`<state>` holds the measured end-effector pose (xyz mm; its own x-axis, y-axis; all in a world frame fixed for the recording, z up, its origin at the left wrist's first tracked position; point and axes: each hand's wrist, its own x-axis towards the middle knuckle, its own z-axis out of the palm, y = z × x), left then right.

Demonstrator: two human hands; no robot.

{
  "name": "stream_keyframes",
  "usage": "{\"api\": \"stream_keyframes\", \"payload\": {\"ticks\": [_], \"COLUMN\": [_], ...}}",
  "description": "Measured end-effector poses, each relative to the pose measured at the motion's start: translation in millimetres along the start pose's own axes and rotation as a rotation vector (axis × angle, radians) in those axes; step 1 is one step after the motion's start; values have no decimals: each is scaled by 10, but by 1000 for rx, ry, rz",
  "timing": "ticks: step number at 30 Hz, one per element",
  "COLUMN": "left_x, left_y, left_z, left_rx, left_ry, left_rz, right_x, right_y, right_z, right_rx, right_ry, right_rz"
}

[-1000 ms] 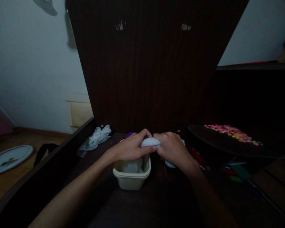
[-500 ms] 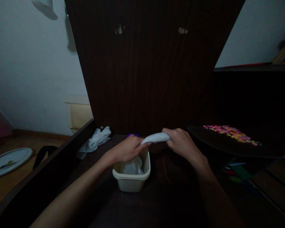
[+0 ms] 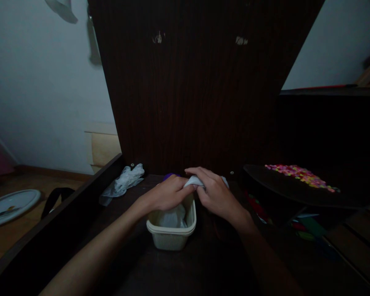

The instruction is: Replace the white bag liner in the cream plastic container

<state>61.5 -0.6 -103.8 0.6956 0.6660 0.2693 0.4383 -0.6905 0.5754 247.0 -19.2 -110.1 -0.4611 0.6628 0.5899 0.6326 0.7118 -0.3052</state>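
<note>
Between my two hands is a white plastic bag [image 3: 194, 181], gathered into a narrow, twisted strip. My left hand [image 3: 169, 192] is closed on its left end, just above a cream plastic basket [image 3: 172, 238]. The fingers of my right hand [image 3: 212, 187] wrap over the strip close beside the left fingers, and a bit of white sticks out past the knuckles. Inside the basket lies more crumpled white, translucent plastic [image 3: 172, 217]. Something purple [image 3: 172, 176] shows behind my left hand, mostly hidden.
A crumpled clear plastic bag [image 3: 123, 183] lies by the raised left edge [image 3: 80, 193]. To the right, a dark curved shelf [image 3: 274, 187] carries many small pink and yellow pieces [image 3: 302, 176]. A tall dark wooden panel [image 3: 188, 90] stands behind. On the floor is a white oval lid [image 3: 15, 201].
My right hand has moved left along the white strip, up against my left hand, and covers most of it. The left hand has stayed almost in place.
</note>
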Motion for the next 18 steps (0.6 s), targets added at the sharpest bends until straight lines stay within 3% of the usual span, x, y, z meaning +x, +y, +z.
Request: {"api": "stream_keyframes", "payload": {"ticks": [4, 11, 18], "left_x": [-23, -53, -83], "left_y": [18, -59, -93], "left_z": [-36, -61, -50], "left_rx": [-33, -56, -41], "left_ry": [-16, -33, -92], "left_rz": [17, -17, 61], "right_x": [9, 13, 6], "right_y": [-65, -122, -55], "right_z": [18, -118, -106], "right_rx": [80, -119, -129], "right_ry": [-99, -172, -138], "right_rz": [73, 228, 190]}}
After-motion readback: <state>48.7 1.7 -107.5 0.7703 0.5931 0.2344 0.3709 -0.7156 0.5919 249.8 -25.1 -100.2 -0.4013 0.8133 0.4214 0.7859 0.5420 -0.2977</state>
